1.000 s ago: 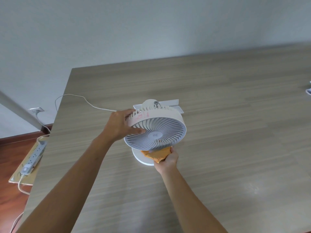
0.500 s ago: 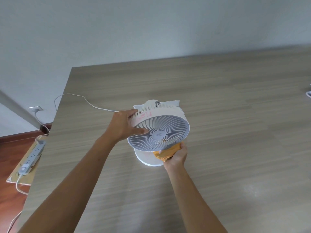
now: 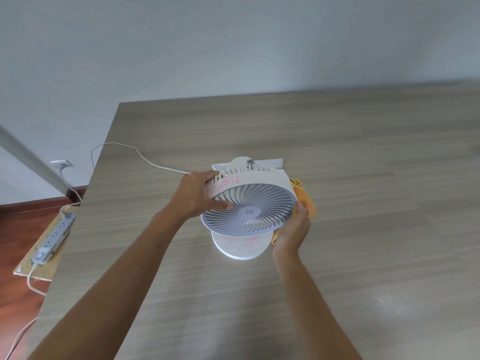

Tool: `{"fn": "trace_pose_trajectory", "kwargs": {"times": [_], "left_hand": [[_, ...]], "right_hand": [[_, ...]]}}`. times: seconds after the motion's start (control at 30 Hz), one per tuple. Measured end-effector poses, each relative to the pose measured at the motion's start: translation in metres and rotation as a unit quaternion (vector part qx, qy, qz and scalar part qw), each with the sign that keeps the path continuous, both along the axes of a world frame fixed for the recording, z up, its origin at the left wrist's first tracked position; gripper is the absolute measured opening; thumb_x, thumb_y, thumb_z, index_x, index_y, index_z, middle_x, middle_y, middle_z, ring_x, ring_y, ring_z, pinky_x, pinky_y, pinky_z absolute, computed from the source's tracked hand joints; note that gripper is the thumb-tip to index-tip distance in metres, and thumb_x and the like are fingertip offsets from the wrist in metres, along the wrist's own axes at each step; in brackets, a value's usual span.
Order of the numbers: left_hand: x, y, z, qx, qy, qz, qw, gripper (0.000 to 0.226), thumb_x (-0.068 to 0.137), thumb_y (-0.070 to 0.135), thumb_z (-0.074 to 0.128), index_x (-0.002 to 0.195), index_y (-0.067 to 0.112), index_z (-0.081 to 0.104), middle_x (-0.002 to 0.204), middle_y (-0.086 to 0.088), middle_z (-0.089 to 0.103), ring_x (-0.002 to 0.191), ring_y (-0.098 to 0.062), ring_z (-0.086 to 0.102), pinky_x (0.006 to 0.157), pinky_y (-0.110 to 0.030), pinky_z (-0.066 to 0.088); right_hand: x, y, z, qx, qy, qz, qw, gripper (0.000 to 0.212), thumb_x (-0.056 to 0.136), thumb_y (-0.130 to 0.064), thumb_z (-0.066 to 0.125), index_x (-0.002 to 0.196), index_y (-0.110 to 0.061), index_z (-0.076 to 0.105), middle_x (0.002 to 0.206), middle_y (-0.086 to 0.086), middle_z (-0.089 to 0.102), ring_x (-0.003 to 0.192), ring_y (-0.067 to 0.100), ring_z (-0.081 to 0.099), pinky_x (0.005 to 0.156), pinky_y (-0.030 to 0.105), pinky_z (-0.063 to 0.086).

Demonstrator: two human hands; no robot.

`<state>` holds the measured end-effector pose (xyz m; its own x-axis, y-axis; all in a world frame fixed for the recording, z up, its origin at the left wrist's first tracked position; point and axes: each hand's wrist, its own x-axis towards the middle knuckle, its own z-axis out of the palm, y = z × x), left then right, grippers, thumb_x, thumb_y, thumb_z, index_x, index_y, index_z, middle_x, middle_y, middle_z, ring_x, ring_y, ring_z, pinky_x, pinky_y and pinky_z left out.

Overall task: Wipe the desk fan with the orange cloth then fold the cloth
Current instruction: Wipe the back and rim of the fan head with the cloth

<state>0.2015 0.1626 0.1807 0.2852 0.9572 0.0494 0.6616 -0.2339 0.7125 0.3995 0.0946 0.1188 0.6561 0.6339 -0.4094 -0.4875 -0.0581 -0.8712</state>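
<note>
since the earlier frames the right hand has carried the orange cloth from under the front lower edge of the desk fan round to its right side, and the fan head now faces a little more to the right.

the fan stands on the wooden worktop, its round white base flat on the surface and its grey grille tilted up toward the camera. pinkish smears show on the white rim of the head and on the top of the base. the left hand is clamped on the left side of the fan head, thumb lying across the grille's edge and fingers wrapped behind the rim. the right hand is closed on the cloth, pressing it against the right rim of the head; the cloth is bunched, with a corner sticking up behind the rim and another bit showing below the palm.

a thin white cable runs from behind the fan across the worktop and over its left edge. a white flat piece lies just behind the fan. on the floor to the left, a power strip rests on a piece of cardboard.
</note>
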Motion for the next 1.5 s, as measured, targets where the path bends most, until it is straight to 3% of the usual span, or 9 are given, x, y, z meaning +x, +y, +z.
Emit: {"fn": "trace_pose_trajectory", "kwargs": {"times": [0.1,0.27,0.5,0.73,0.93,1.07,1.27,1.4,1.5], "left_hand": [[0.000,0.001,0.000,-0.001,0.004,-0.001,1.000,0.071,0.040,0.053,0.084,0.101,0.018,0.072,0.085,-0.006,0.073,0.080,-0.028,0.067,0.073,-0.046,0.055],[-0.001,-0.001,-0.001,0.009,0.002,-0.003,1.000,0.066,0.043,0.049,0.085,0.099,0.016,0.071,0.083,-0.006,0.073,0.077,-0.028,0.067,0.070,-0.044,0.055],[0.001,0.001,-0.003,0.027,0.018,-0.008,0.999,0.054,0.050,0.040,0.093,0.093,0.017,0.070,0.074,-0.005,0.068,0.070,-0.027,0.061,0.062,-0.034,0.045],[0.003,-0.001,0.000,0.044,0.029,-0.001,0.999,0.051,0.051,0.038,0.094,0.089,0.015,0.069,0.070,-0.001,0.064,0.062,-0.021,0.053,0.054,-0.019,0.031],[0.005,-0.002,0.004,0.048,0.042,-0.008,0.998,0.056,0.051,0.042,0.093,0.093,0.013,0.071,0.069,-0.002,0.065,0.062,-0.024,0.056,0.054,-0.020,0.033],[0.006,-0.004,0.005,0.047,0.041,-0.010,0.998,0.074,0.044,0.062,0.074,0.098,0.012,0.072,0.074,-0.004,0.069,0.066,-0.024,0.060,0.061,-0.033,0.043],[0.007,-0.006,0.006,0.050,0.065,-0.001,0.997,0.065,0.046,0.053,0.078,0.097,0.013,0.072,0.081,-0.004,0.072,0.071,-0.024,0.064,0.066,-0.041,0.050],[0.006,-0.010,0.006,0.047,0.060,0.002,0.997,0.066,0.048,0.048,0.083,0.103,0.012,0.071,0.088,-0.006,0.074,0.077,-0.025,0.067,0.071,-0.042,0.052],[0.006,-0.018,0.008,0.039,0.043,0.018,0.998,0.075,0.047,0.058,0.075,0.106,0.013,0.069,0.090,-0.004,0.074,0.078,-0.024,0.066,0.072,-0.039,0.052]], "right_hand": [[-0.004,0.001,0.008,0.007,-0.058,0.003,0.998,0.040,0.087,-0.039,0.047,0.095,-0.008,0.071,0.086,0.002,0.070,0.082,0.022,0.065,0.079,0.047,0.054],[-0.011,0.004,0.013,0.044,-0.218,0.015,0.975,0.043,0.087,-0.044,0.044,0.111,-0.018,0.068,0.109,0.004,0.071,0.103,0.022,0.066,0.091,0.051,0.052],[-0.017,0.008,0.029,0.148,-0.470,0.073,0.867,0.039,0.095,-0.019,0.043,0.128,-0.007,0.060,0.133,0.006,0.060,0.125,0.024,0.053,0.105,0.048,0.041],[-0.031,0.005,0.047,0.153,-0.554,0.109,0.811,0.045,0.092,-0.018,0.044,0.133,-0.006,0.056,0.138,0.009,0.058,0.131,0.032,0.048,0.107,0.057,0.036],[-0.039,0.005,0.045,0.141,-0.658,0.122,0.729,0.044,0.095,-0.021,0.041,0.132,-0.004,0.058,0.140,0.007,0.057,0.137,0.027,0.041,0.116,0.050,0.027],[-0.044,0.006,0.041,0.142,-0.706,0.132,0.681,0.041,0.096,-0.022,0.044,0.129,-0.005,0.061,0.142,0.006,0.056,0.138,0.030,0.043,0.117,0.049,0.025],[-0.046,0.006,0.043,0.138,-0.733,0.153,0.648,0.040,0.098,-0.025,0.044,0.128,-0.008,0.063,0.142,0.005,0.056,0.137,0.031,0.044,0.115,0.051,0.028],[-0.045,0.000,0.055,0.130,-0.730,0.204,0.639,0.051,0.102,-0.036,0.027,0.133,-0.012,0.060,0.144,0.004,0.055,0.139,0.030,0.042,0.115,0.051,0.028],[-0.034,-0.002,0.062,0.142,-0.723,0.265,0.622,0.050,0.098,-0.033,0.036,0.143,-0.015,0.049,0.150,0.004,0.048,0.143,0.027,0.037,0.116,0.050,0.027]]}}
